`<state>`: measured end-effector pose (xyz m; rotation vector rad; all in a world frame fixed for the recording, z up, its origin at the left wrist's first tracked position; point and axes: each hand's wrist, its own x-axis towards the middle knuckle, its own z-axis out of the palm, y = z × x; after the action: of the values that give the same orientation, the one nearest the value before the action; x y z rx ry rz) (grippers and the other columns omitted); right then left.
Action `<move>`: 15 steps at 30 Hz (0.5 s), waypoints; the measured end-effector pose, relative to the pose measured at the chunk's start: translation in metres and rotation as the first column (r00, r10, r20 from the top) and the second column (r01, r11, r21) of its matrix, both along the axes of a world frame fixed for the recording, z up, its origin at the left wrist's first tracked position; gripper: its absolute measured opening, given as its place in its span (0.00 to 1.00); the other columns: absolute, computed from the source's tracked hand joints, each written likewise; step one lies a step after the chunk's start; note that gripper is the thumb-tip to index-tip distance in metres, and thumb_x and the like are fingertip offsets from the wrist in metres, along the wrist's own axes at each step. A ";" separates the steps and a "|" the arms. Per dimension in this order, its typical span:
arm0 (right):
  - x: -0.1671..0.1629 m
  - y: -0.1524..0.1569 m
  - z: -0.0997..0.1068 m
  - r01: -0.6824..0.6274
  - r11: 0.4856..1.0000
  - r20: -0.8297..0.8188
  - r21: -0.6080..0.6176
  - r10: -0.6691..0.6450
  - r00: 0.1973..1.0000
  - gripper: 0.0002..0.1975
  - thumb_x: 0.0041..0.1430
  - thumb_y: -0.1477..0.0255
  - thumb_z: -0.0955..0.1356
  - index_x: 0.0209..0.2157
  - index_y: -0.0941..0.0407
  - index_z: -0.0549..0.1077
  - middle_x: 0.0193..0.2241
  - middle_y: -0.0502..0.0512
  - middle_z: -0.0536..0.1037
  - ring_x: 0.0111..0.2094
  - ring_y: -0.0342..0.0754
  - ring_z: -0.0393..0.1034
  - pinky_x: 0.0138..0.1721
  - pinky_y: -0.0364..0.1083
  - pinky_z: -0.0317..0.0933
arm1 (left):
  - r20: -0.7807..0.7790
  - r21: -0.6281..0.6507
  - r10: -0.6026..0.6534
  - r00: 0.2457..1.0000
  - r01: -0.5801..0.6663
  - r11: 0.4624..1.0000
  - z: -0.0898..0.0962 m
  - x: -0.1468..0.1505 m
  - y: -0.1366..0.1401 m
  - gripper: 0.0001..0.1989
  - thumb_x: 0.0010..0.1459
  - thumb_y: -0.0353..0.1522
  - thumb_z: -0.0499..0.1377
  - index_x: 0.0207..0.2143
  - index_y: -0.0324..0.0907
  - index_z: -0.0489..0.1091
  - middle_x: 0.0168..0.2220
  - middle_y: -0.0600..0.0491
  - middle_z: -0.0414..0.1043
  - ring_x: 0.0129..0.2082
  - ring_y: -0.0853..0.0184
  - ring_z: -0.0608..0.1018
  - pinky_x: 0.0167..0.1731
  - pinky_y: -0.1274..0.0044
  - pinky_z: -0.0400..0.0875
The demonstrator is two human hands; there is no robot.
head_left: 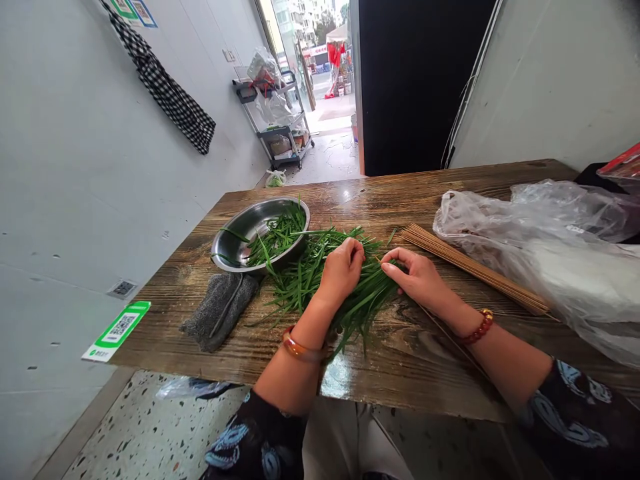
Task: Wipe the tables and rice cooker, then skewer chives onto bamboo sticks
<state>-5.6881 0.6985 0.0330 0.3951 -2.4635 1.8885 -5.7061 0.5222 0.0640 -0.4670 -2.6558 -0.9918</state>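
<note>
A loose heap of garlic chives (305,280) spreads over the wooden table under both hands. Above the heap, my left hand (343,270) is closed with its fingertips pinched; what lies between them is hidden. Close by on the right, my right hand (417,275) pinches a thin bamboo skewer (453,340), which runs back beneath the wrist toward the table's front edge. Its tan tip shows between the two hands. Behind the heap at left stands a steel bowl (235,230) with cut green chive pieces inside.
A bundle of bamboo skewers (470,267) lies right of the hands, beside clear plastic bags (565,253). A dark grey cloth (220,313) rests in front of the bowl. Left, a green QR card (117,330) sits at the table edge. A cart (280,120) stands near the doorway.
</note>
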 end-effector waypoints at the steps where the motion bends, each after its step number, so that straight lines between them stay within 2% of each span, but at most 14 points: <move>1: 0.000 0.000 0.000 0.004 1.000 0.000 -0.003 -0.004 1.000 0.14 0.56 0.59 0.66 0.35 0.56 0.72 0.29 0.51 0.71 0.22 0.44 0.65 0.17 0.43 0.63 | -0.026 -0.026 0.009 1.000 -0.009 1.000 0.000 -0.001 -0.001 0.07 0.61 0.26 0.52 0.31 0.42 0.66 0.29 0.54 0.71 0.30 0.69 0.71 0.33 0.77 0.63; 5: 0.000 0.000 0.000 0.004 1.000 -0.003 -0.006 -0.004 1.000 0.13 0.56 0.60 0.66 0.35 0.56 0.72 0.27 0.50 0.70 0.22 0.43 0.64 0.18 0.42 0.63 | -0.076 -0.210 -0.001 0.997 -0.015 0.978 -0.002 -0.001 -0.003 0.02 0.58 0.28 0.58 0.33 0.41 0.71 0.34 0.51 0.71 0.37 0.64 0.72 0.39 0.73 0.66; 8: 0.000 0.000 0.001 -0.002 1.000 -0.003 0.013 0.002 1.000 0.13 0.57 0.60 0.65 0.34 0.56 0.72 0.25 0.49 0.69 0.21 0.43 0.64 0.20 0.42 0.63 | -0.049 -0.361 -0.036 0.998 0.016 0.932 -0.006 0.000 -0.004 0.03 0.54 0.30 0.63 0.32 0.41 0.74 0.37 0.49 0.71 0.41 0.61 0.73 0.43 0.70 0.67; 10: 0.001 -0.001 0.002 -0.007 1.000 0.000 0.023 0.007 1.000 0.13 0.57 0.60 0.65 0.34 0.56 0.72 0.23 0.48 0.68 0.19 0.42 0.64 0.20 0.43 0.62 | -0.041 -0.416 -0.049 0.998 0.027 0.909 -0.008 0.000 -0.003 0.01 0.54 0.29 0.63 0.31 0.41 0.74 0.39 0.48 0.71 0.41 0.60 0.73 0.43 0.69 0.68; 12: 0.001 -0.001 0.002 -0.009 1.000 0.001 0.025 0.009 1.000 0.13 0.57 0.60 0.65 0.34 0.56 0.72 0.23 0.47 0.68 0.18 0.42 0.64 0.19 0.43 0.62 | -0.051 -0.405 -0.050 0.997 0.025 0.914 -0.009 0.000 -0.003 0.02 0.54 0.27 0.62 0.30 0.41 0.74 0.38 0.49 0.72 0.41 0.61 0.73 0.43 0.69 0.68; 15: 0.001 -0.001 0.002 -0.008 1.000 -0.009 0.019 0.008 1.000 0.13 0.57 0.60 0.65 0.34 0.56 0.72 0.24 0.48 0.68 0.18 0.42 0.64 0.19 0.43 0.62 | -0.087 -0.259 -0.030 0.996 0.006 0.966 -0.007 -0.002 -0.003 0.04 0.55 0.25 0.60 0.28 0.41 0.73 0.35 0.51 0.72 0.39 0.63 0.73 0.43 0.71 0.68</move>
<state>-5.6873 0.6979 0.0347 0.4131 -2.4792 1.8639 -5.7086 0.5197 0.0570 -0.5769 -2.7134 -0.6136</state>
